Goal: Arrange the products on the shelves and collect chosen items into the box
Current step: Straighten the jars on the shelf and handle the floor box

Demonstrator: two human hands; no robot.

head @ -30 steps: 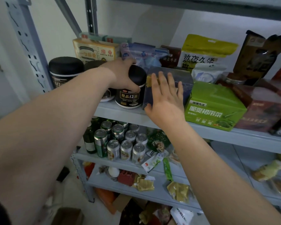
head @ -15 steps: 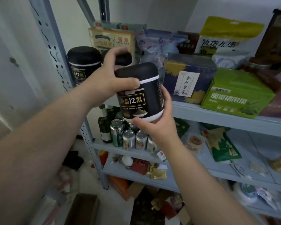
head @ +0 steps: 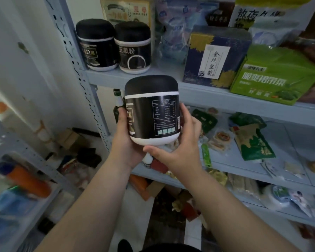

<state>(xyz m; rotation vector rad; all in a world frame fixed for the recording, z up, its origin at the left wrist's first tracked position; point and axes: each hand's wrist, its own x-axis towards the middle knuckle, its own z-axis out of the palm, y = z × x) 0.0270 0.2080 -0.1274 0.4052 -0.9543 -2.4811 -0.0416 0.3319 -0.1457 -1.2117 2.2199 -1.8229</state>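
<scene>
Now, with left hand [head: 125, 144] and right hand [head: 182, 155] both clasped round the jar [head: 153, 110] just below the shelf [head: 216, 99], I'd cradle its base and lower it upright, clear of that shelf.

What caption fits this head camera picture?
A black jar held in the left hand and right hand before the grey shelf.

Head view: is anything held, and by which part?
A black jar, upright. The left hand grips its lower left side; the right hand grips its lower right side, thumb under the white base.
</scene>
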